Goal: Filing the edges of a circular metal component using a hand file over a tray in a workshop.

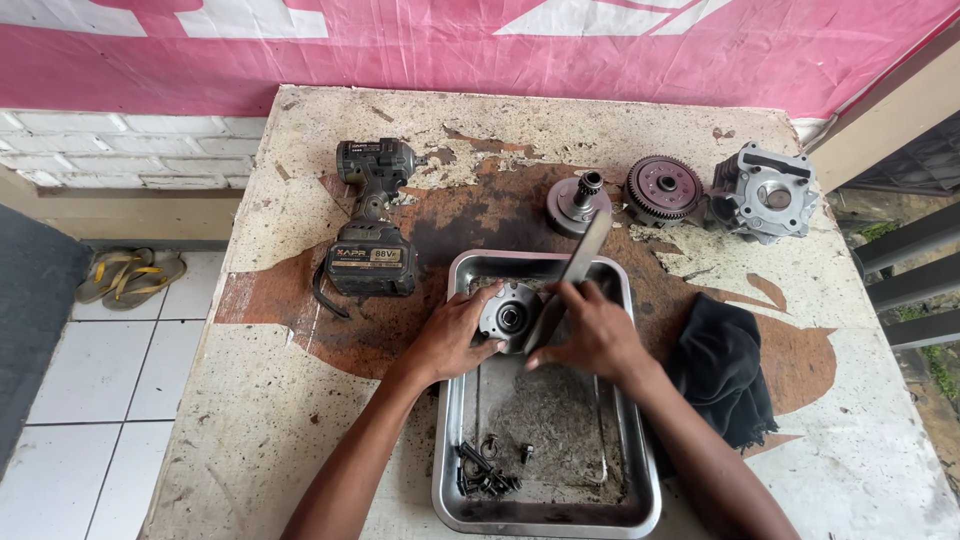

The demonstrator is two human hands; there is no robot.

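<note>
Bolts (487, 470) heaped in 1 tray (640, 480); left hand (452, 335) grips 1 round part (510, 316), right hand (592, 335) grips 1 flat bar (580, 262).

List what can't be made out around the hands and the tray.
- Round metal part: its sides, covered by the left hand in the head view.
- Flat tool: lower end, hidden under the right hand.
- Bolts in the tray: too small to count.
- Tray's near rim: cut by the bottom edge.

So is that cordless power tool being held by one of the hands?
No, the cordless power tool lies alone on the table, left of the metal tray where both hands work.
</note>
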